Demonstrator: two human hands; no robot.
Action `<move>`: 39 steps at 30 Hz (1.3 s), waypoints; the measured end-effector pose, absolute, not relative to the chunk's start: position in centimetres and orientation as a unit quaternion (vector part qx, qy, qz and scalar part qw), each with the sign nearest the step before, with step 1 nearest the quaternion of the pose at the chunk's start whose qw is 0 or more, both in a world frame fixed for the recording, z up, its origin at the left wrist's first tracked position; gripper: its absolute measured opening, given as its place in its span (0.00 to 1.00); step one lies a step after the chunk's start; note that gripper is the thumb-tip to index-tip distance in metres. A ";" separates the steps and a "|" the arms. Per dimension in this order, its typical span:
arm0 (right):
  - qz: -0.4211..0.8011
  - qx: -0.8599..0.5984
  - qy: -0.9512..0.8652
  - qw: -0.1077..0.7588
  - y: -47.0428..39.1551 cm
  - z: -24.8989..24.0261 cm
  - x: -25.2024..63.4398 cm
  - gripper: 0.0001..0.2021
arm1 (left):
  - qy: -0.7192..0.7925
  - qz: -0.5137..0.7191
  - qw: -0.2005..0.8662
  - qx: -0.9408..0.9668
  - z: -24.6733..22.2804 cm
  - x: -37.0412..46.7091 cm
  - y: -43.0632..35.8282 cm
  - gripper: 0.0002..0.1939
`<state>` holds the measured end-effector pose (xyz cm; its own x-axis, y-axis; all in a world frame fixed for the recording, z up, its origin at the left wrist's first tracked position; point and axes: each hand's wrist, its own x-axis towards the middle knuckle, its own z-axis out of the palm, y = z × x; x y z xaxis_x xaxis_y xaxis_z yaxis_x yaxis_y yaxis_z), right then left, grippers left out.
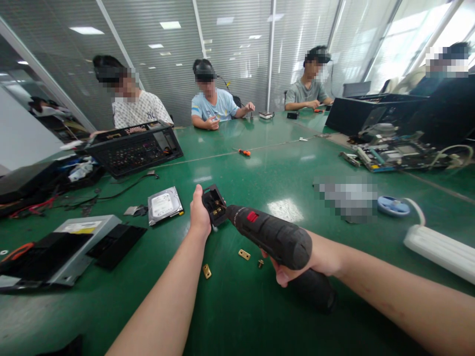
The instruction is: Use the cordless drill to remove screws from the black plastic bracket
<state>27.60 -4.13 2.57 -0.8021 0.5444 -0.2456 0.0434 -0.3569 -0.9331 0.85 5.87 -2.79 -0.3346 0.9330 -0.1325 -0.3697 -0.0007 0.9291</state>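
Observation:
My left hand (201,213) grips a small black plastic box (213,197) by its left side, its open face turned up toward me. Brass-coloured parts (217,210) show inside it. In my right hand (284,272) is a black cordless drill (274,230) with a red switch on top, its handle wrapped by the fingers. The drill's nose points left, close against the box's right edge; whether the bit touches a part I cannot tell. Below them on the green table lie two brass plates (244,254) with holes and a small brass screw-like piece (261,263).
A hard drive (163,203) lies left of the box, near a metal drive case (74,247). An orange screwdriver (244,153) rests farther back. Computer cases (137,148), circuit boards (393,153) and a white power strip (441,252) surround the workspace. Several people sit across the table.

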 end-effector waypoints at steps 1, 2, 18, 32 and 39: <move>0.776 -0.270 -0.547 0.162 -4.1 2.6 27.6 0.22 | 0.498 0.648 0.503 0.280 -2.8 0.9 5.9 0.33; 0.773 -0.272 -0.548 0.165 -4.1 2.6 27.6 0.22 | 0.500 0.648 0.503 0.278 -2.8 0.9 5.9 0.34; 0.752 -0.282 -0.568 0.178 -4.1 2.1 27.7 0.20 | 0.485 0.661 0.499 0.283 -3.0 0.9 6.0 0.33; 0.772 -0.267 -0.553 0.164 -3.8 1.7 27.9 0.23 | 0.490 0.658 0.500 0.277 -2.8 1.1 6.0 0.32; 0.769 -0.266 -0.556 0.171 -3.7 1.3 28.2 0.22 | 0.484 0.663 0.497 0.281 -3.0 1.1 6.0 0.32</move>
